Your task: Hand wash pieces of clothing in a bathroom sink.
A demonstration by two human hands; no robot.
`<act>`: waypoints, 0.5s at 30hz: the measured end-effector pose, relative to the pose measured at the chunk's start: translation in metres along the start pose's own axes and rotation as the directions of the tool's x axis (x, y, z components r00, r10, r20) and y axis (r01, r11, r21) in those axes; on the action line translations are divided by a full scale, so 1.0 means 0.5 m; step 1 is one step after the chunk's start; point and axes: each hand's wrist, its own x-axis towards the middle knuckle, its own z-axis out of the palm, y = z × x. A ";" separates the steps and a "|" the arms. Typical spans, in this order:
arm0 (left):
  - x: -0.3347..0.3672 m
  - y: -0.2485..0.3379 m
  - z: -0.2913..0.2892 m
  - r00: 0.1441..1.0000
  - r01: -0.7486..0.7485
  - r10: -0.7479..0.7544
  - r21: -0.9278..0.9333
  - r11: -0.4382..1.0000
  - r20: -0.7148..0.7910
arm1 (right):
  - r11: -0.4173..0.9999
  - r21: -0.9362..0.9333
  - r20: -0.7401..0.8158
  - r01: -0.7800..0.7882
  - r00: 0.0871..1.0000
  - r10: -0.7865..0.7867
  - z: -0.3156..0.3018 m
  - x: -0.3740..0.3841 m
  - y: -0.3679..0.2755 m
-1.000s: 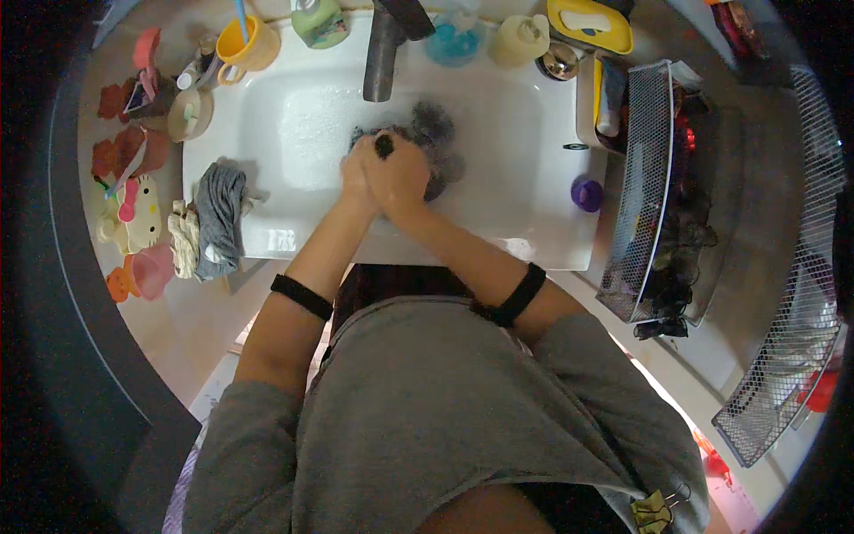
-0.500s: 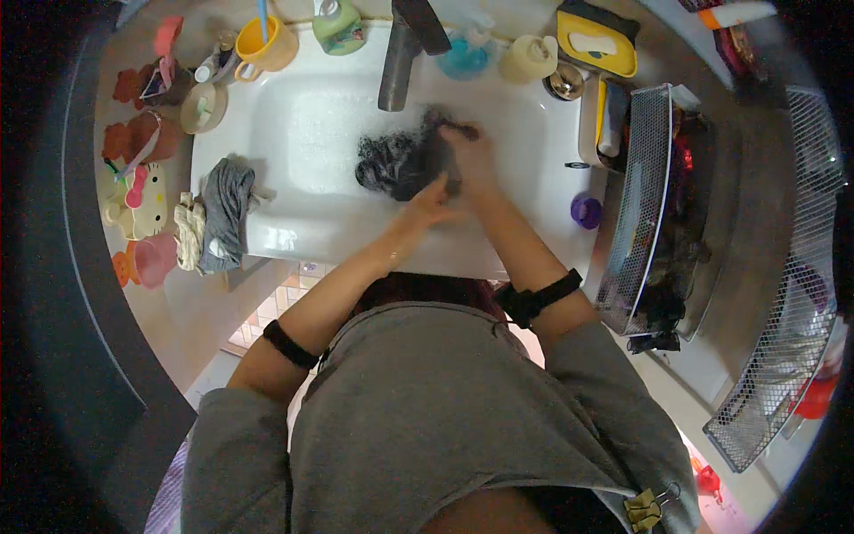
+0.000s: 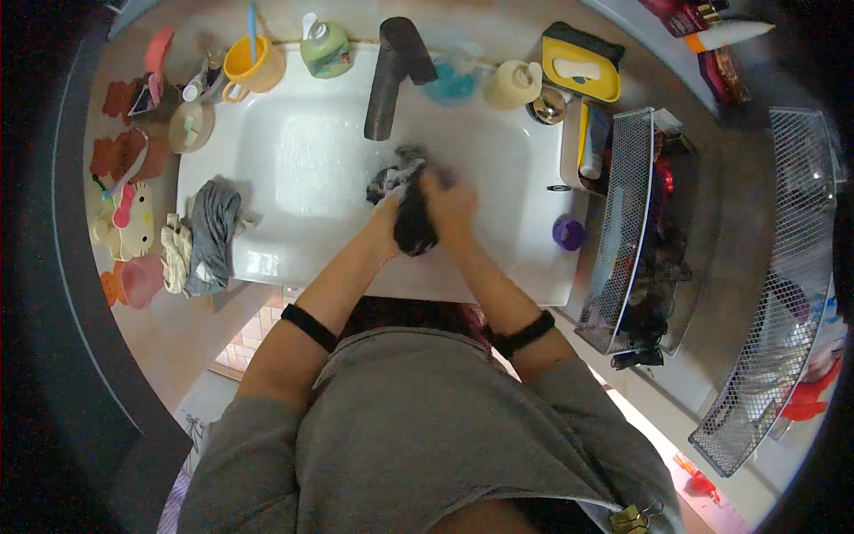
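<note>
Left hand point(image 3: 382, 227) and blurred right hand point(image 3: 455, 206) have your fingers around the black cloth point(image 3: 414, 221), between faucet point(image 3: 383, 98) and sink point(image 3: 298, 156) near edge; I'd work it low, containing splashes.

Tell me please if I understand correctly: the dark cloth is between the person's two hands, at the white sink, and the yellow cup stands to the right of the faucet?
Not quite: the head view shows the yellow cup to the left of the faucet. The dark cloth is indeed between the left hand and right hand, at the white sink.
</note>
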 end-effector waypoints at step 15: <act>-0.074 -0.042 0.025 0.733 0.071 0.653 0.933 -0.352 0.191 | 0.976 0.001 0.654 -0.218 0.738 0.165 0.037 0.123 0.114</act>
